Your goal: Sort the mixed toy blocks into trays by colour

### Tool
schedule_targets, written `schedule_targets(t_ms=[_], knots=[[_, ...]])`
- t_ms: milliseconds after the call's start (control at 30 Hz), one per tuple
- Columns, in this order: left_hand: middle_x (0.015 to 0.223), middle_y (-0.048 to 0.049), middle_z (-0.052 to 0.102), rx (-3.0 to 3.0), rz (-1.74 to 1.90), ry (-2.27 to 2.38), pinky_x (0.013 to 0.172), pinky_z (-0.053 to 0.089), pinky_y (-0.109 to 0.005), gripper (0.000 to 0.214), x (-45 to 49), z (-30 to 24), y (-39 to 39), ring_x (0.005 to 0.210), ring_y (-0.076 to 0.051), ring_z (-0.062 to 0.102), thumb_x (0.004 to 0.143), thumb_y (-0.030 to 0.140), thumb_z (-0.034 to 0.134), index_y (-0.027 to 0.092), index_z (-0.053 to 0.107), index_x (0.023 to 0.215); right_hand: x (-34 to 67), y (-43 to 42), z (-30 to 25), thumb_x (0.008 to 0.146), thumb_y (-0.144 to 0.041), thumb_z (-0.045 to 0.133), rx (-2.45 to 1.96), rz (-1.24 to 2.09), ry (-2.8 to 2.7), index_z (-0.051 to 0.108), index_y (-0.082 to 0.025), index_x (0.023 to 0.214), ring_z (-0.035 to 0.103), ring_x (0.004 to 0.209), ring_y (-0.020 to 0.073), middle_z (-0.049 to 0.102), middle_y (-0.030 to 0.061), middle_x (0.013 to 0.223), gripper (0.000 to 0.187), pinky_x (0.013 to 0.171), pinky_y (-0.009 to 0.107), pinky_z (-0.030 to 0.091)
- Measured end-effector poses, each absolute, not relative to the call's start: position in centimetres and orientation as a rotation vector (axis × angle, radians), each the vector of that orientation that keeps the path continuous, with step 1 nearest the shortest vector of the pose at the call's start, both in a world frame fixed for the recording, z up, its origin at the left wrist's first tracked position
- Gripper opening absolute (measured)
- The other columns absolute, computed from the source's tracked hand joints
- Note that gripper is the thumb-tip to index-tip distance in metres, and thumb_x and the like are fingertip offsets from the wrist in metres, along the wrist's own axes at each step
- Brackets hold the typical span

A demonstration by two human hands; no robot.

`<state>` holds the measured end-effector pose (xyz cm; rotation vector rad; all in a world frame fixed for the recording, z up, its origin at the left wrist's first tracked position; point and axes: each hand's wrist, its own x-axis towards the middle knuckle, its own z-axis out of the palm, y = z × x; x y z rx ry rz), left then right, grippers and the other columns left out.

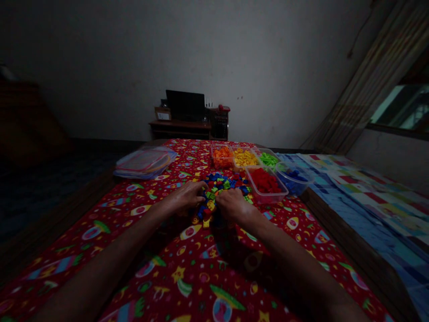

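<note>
A mixed pile of small plastic toy bricks [211, 195] in blue, red, yellow and green lies on the red patterned cloth. At the pile's left edge is my left hand [189, 197], its thumb and fingers apart, with nothing visible between them. My right hand [233, 204] is over the pile's right side with its fingers curled down; whatever they hold is hidden. Just beyond it stands a clear container of red pieces [266, 181]. Behind are containers of orange pieces [222, 157], yellow pieces [245, 158] and green pieces [268, 159].
A round clear tub of blue pieces [295, 176] stands at the table's right edge. Stacked clear lids [145, 163] lie at the far left. The red cloth [201, 273] covers the table. A bed [365, 201] adjoins on the right; a monitor [185, 105] stands by the wall.
</note>
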<state>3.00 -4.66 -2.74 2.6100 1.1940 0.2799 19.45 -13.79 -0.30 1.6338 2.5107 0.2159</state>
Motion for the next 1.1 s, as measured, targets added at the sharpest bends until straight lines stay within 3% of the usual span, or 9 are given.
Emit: schedule_targets(t_ms=[333, 500, 667, 833, 967, 1100], knots=[[0.081, -0.0023, 0.069, 2.451, 0.641, 1.082, 0.069, 0.047, -0.026, 0.024, 3.5, -2.6, -4.6, 0.077, -0.018, 0.063, 0.071, 0.034, 0.054, 0.02, 0.066, 0.086, 22.2, -12.3, 1.0, 0.084, -0.02, 0.048, 1.795, 0.159, 2.66, 0.064, -0.015, 0.103, 0.061, 0.09, 0.0199, 0.066, 0.0118, 0.098, 0.025, 0.071, 0.027, 0.041], [0.07, 0.0002, 0.065, 1.931, 0.843, 0.986, 0.061, 0.048, -0.028, 0.042, 4.6, -3.0, -4.9, 0.069, -0.018, 0.063, 0.063, 0.045, 0.062, 0.017, 0.057, 0.094, 23.5, -11.2, 1.5, 0.086, -0.022, 0.052, 1.789, -0.058, 3.022, 0.053, -0.014, 0.125, 0.057, 0.08, 0.0147, 0.066, 0.0085, 0.092, 0.039, 0.07, 0.024, 0.036], [0.071, 0.0015, 0.066, 1.725, 0.778, 0.932, 0.063, 0.05, -0.027, 0.05, 5.2, -3.2, -5.6, 0.068, -0.016, 0.064, 0.063, 0.047, 0.065, 0.018, 0.051, 0.1, 22.6, -11.5, 1.5, 0.086, -0.025, 0.055, 1.567, -0.33, 3.148, 0.063, -0.016, 0.106, 0.055, 0.072, 0.0119, 0.066, 0.0061, 0.087, 0.024, 0.062, 0.021, 0.032], [0.074, -0.0026, 0.069, 1.792, 0.826, 1.012, 0.065, 0.052, -0.031, 0.046, 4.8, -2.1, -5.6, 0.072, -0.019, 0.066, 0.067, 0.053, 0.061, 0.016, 0.054, 0.095, 24.9, -10.5, 2.2, 0.084, -0.022, 0.055, 1.861, -0.11, 3.126, 0.066, -0.014, 0.096, 0.053, 0.066, 0.0107, 0.065, 0.0046, 0.077, 0.018, 0.061, 0.021, 0.032], [0.08, -0.0043, 0.069, 1.958, 0.886, 1.08, 0.074, 0.051, -0.034, 0.037, 3.4, -1.2, -5.0, 0.081, -0.022, 0.065, 0.063, 0.048, 0.064, 0.016, 0.062, 0.081, 30.4, -9.1, 3.4, 0.081, -0.02, 0.057, 2.408, 0.19, 2.953, 0.067, -0.013, 0.096, 0.057, 0.069, 0.013, 0.067, 0.0067, 0.081, 0.02, 0.064, 0.022, 0.038], [0.082, -0.0054, 0.07, 2.052, 0.768, 1.052, 0.077, 0.051, -0.035, 0.037, 2.6, -1.4, -4.3, 0.083, -0.023, 0.065, 0.062, 0.047, 0.064, 0.015, 0.065, 0.08, 37.1, -8.5, 3.4, 0.078, -0.023, 0.057, 2.916, 0.542, 2.559, 0.068, -0.011, 0.097, 0.061, 0.07, 0.0175, 0.068, 0.0106, 0.082, 0.025, 0.067, 0.027, 0.043]])
